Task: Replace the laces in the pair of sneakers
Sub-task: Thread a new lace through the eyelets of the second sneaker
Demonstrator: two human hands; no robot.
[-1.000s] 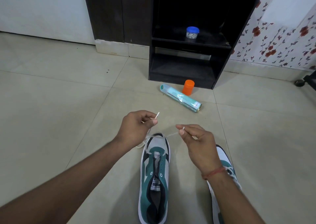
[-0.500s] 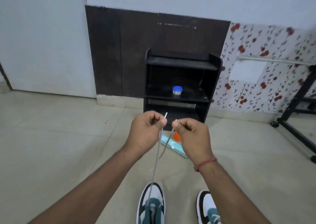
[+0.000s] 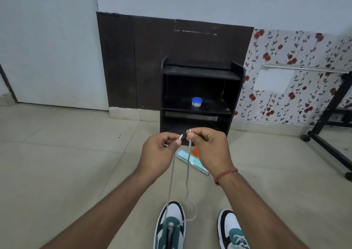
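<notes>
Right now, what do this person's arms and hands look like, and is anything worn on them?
Both forearms are bare, with no sleeves in view and no gloves. The left hand wears nothing visible: no ring, watch or band. The right hand has a thin reddish-orange thread bracelet wrapped around its wrist, sitting slightly slanted. The fingernails are short and unpainted. No other markings can be made out.

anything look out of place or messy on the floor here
Yes: a teal tube lies on its side on the floor before the black shelf unit, an orange cap beside it. Neither belongs to the lacing. A bare patch also interrupts the floral wallpaper.
</notes>
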